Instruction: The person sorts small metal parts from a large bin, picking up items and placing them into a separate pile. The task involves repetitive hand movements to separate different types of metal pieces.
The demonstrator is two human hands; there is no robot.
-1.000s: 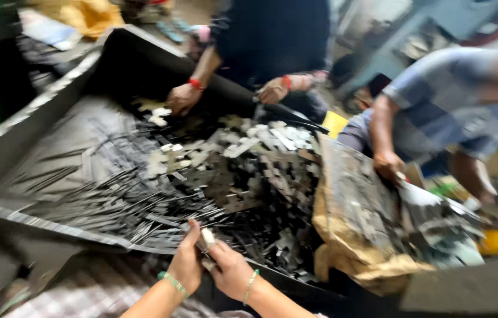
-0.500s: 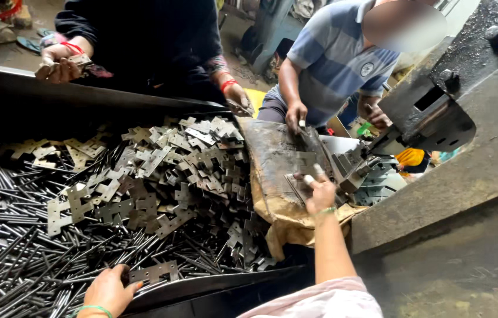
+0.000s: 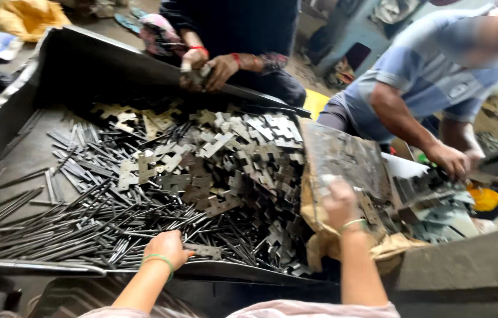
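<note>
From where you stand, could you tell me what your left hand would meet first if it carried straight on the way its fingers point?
The left hand points up into the tray, so it would most likely meet the dark metal rods first, then the notched flat plates. Depth is hard to judge.

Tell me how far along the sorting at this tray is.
Done: flat metal pieces stacked on the brown sack. In hand: the right hand rests on that stack, and the left hand touches the rods. Left: a big heap of cross-shaped plates fills the tray.
</note>
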